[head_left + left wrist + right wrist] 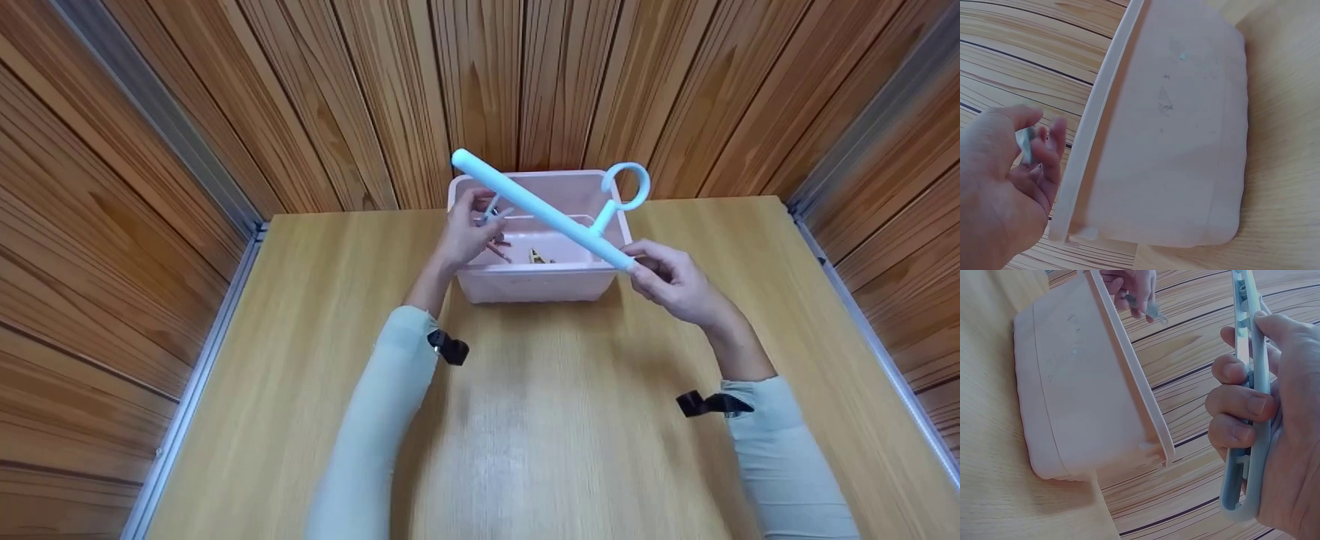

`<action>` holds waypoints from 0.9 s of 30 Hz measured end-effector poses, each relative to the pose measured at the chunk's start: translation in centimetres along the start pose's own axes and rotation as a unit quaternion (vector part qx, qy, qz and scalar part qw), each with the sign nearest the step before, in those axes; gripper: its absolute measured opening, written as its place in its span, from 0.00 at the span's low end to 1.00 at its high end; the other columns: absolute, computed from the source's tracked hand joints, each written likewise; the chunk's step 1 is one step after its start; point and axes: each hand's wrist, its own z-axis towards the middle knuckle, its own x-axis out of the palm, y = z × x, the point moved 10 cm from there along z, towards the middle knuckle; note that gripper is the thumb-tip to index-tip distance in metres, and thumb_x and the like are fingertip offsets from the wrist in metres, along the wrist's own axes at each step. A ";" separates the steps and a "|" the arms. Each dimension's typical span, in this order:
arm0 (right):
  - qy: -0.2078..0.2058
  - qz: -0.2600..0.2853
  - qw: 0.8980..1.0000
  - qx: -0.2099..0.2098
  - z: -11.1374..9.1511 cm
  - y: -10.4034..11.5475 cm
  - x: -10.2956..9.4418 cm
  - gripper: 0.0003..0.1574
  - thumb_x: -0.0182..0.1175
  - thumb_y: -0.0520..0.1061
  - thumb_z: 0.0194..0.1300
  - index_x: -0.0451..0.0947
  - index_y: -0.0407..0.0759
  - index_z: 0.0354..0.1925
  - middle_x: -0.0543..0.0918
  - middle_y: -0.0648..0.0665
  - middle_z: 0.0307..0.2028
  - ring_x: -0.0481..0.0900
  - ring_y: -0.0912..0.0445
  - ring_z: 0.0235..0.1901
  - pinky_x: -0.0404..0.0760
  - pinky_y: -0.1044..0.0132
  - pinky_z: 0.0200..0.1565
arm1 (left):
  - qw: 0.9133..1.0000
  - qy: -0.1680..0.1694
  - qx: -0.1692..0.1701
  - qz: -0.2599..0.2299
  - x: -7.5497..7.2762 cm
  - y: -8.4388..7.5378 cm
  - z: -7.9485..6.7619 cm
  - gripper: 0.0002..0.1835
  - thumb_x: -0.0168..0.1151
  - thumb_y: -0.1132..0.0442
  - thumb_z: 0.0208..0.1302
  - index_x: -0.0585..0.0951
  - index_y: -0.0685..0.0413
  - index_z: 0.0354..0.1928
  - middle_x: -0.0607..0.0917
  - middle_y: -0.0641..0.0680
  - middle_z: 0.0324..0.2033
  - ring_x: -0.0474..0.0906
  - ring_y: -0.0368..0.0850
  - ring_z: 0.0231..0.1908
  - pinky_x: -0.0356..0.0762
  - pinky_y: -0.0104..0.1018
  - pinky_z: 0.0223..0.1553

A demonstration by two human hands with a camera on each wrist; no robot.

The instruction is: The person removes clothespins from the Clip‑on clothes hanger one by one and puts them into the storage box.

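Note:
In the head view my right hand (671,281) grips one end of a light blue clothes hanger (540,211), a straight bar with a hook, tilted across the pink bin. The right wrist view shows its fingers curled round the hanger (1264,388), whose hollow inner side faces the camera. My left hand (466,236) is over the bin's left side, pinching a small pale clip (491,210). That clip (1156,312) looks partly see-through in the right wrist view; its exact kind is unclear. Fingers partly hide it in the left wrist view.
The pink plastic bin (536,286) stands at the table's back edge, against the wood-panelled wall (480,97). Inside lie a gold-coloured clip-like piece (537,256) and a reddish-brown piece (499,253) near the left hand. Metal rails (202,360) edge the table (525,420).

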 end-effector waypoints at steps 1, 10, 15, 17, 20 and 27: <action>0.001 0.001 1.000 -0.001 0.0 0.0 0.0 0.15 0.49 0.22 0.79 0.76 0.20 0.58 0.73 0.46 0.24 0.69 0.62 0.22 0.66 0.64 0.21 | 1.000 0.002 -0.002 0.002 0.0 0.1 0.0 0.32 0.66 0.73 0.78 0.68 0.64 0.80 0.81 0.65 0.63 0.91 0.65 0.51 0.90 0.31 0.41; 0.010 -0.013 1.000 0.010 -0.1 -0.1 -0.1 0.17 0.49 0.24 0.81 0.78 0.22 0.60 0.75 0.47 0.25 0.72 0.60 0.22 0.70 0.68 0.23 | 1.000 0.008 0.003 -0.012 -0.3 0.4 -0.4 0.34 0.68 0.70 0.79 0.70 0.59 0.82 0.77 0.68 0.77 0.80 0.68 0.75 0.84 0.58 0.73; 0.011 -0.011 1.000 0.010 -0.1 0.0 -0.1 0.16 0.49 0.23 0.81 0.78 0.22 0.60 0.74 0.45 0.24 0.71 0.57 0.22 0.71 0.68 0.24 | 1.000 0.000 0.006 -0.003 -0.7 0.3 -0.6 0.32 0.68 0.68 0.80 0.72 0.57 0.81 0.78 0.65 0.78 0.77 0.63 0.79 0.78 0.54 0.80; 0.013 -0.014 1.000 0.010 -0.2 0.0 -0.2 0.16 0.49 0.24 0.81 0.78 0.22 0.60 0.75 0.44 0.25 0.71 0.56 0.22 0.71 0.68 0.24 | 1.000 0.000 0.008 -0.001 -0.8 0.1 -0.6 0.32 0.68 0.68 0.79 0.73 0.58 0.81 0.78 0.65 0.78 0.77 0.63 0.79 0.77 0.54 0.80; 0.014 -0.023 0.999 0.022 -0.3 -0.2 -0.3 0.16 0.50 0.25 0.82 0.78 0.24 0.61 0.75 0.47 0.25 0.72 0.57 0.22 0.72 0.69 0.25 | 1.000 -0.003 0.009 -0.003 -1.1 -0.2 -0.7 0.31 0.68 0.69 0.78 0.74 0.59 0.80 0.79 0.66 0.78 0.77 0.65 0.79 0.77 0.55 0.80; 0.027 -0.032 0.998 0.057 -0.4 -1.0 -0.3 0.14 0.51 0.27 0.84 0.79 0.25 0.59 0.74 0.53 0.25 0.70 0.63 0.23 0.70 0.68 0.23 | 0.999 -0.032 0.013 -0.021 -2.7 -0.5 -0.9 0.29 0.68 0.71 0.77 0.76 0.64 0.76 0.82 0.68 0.73 0.80 0.68 0.76 0.84 0.57 0.74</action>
